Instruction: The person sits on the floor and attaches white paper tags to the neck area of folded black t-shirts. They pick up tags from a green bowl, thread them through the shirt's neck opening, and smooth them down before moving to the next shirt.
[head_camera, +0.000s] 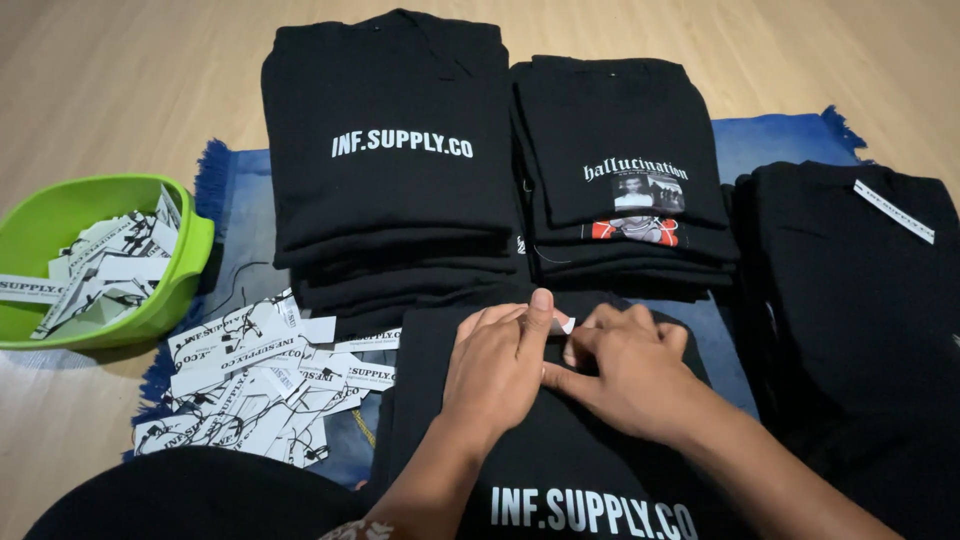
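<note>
A folded black shirt (560, 470) with white lettering lies directly in front of me. Both hands rest at its collar end. My left hand (495, 365) presses on the fabric with fingers together, index finger stretched up. My right hand (625, 365) pinches a small white tag (565, 325) at the collar between thumb and fingers. The two hands touch each other over the tag.
Two stacks of folded black shirts (395, 150) (625, 150) stand behind on a blue rug (770, 135). Another black pile (860, 290) lies at right. Loose white paper tags (255, 385) are heaped at left, beside a green basin (190, 260) holding more tags.
</note>
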